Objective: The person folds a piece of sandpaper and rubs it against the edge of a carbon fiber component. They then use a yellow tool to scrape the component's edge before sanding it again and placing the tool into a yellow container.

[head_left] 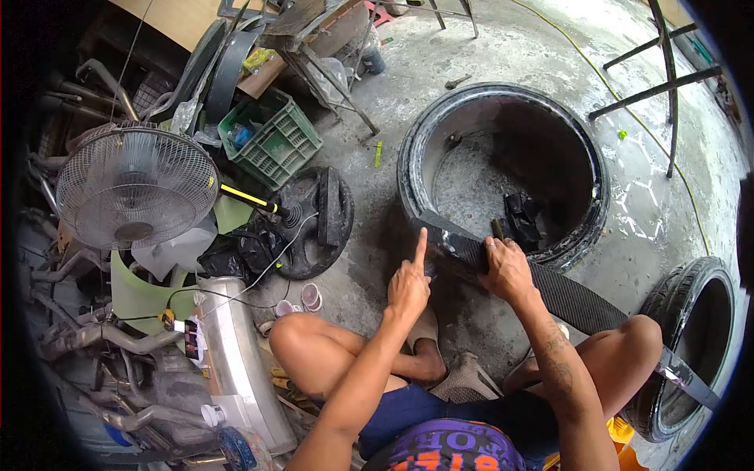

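Observation:
A long, dark, woven-looking carbon-fibre piece [577,300] slants from the rim of a large tyre-like ring [410,177] down past my right knee. Pale smears mark its narrow upper end. My left hand [408,286] is at that end, index finger stretched out along it and the other fingers curled, with nothing visible held. Farther along the piece, my right hand [506,268] is closed around a short, dark, stick-like tool [497,229] whose top pokes up above the fingers. The tool's lower part is hidden by the hand.
A standing fan [137,184] and a green crate [275,141] are at left, beside metal pipes and a silver muffler [243,361]. Black plastic [522,220] lies inside the ring. Another tyre [687,345] stands at right. A yellow cable [628,98] crosses the concrete floor.

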